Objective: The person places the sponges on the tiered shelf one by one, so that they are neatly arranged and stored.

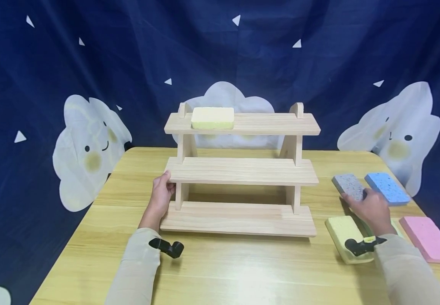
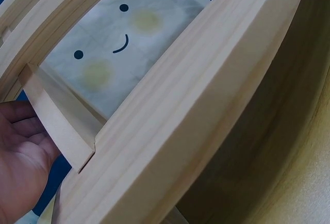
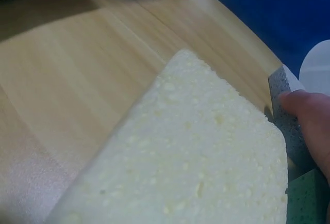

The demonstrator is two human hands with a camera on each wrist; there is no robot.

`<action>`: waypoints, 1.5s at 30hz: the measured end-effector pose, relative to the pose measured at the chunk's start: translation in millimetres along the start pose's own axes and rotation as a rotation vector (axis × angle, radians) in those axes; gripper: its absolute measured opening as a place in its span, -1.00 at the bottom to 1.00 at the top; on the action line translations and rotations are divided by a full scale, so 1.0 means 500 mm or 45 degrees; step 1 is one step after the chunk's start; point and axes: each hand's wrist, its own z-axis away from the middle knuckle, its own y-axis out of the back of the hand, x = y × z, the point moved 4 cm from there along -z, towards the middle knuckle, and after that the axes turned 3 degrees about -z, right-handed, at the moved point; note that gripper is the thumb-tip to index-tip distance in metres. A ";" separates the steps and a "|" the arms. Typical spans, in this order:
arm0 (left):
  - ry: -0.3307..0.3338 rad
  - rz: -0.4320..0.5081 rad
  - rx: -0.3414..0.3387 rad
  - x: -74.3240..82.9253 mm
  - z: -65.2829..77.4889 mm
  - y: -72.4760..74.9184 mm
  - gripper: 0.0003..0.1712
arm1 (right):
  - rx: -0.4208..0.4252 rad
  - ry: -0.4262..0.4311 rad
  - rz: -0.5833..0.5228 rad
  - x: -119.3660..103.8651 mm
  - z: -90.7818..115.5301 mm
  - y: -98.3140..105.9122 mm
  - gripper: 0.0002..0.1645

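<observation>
A three-tier wooden shelf (image 1: 242, 171) stands on the table. My left hand (image 1: 161, 195) holds it at the left end of the middle tier, its fingers beside the upright in the left wrist view. On the top tier, toward the left, lies a pale yellow sponge (image 1: 212, 118). Over on the right, my right hand (image 1: 374, 212) grips a speckled grey sponge (image 1: 348, 185) by its near end. The right wrist view shows the thumb against this grey sponge (image 3: 287, 118); the other fingers are mostly hidden there.
Near the right hand lie a blue sponge (image 1: 387, 188), a pink sponge (image 1: 429, 239) and another yellow sponge (image 1: 345, 237). A green sponge (image 3: 308, 198) is partly covered by the hand. Behind the wooden table (image 1: 101, 237) hangs a dark blue curtain (image 1: 128, 55) with clouds.
</observation>
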 end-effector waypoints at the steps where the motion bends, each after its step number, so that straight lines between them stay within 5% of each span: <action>1: 0.000 -0.004 0.000 -0.001 0.000 0.000 -0.47 | -0.001 -0.005 0.007 0.000 -0.001 0.000 0.13; 24: 0.014 -0.014 -0.018 -0.004 -0.002 -0.001 -0.46 | -0.112 0.018 -0.016 -0.001 -0.007 0.029 0.11; 45: 0.025 -0.004 -0.032 0.001 0.000 0.001 -0.46 | -0.113 0.287 -0.038 -0.098 -0.030 0.161 -0.03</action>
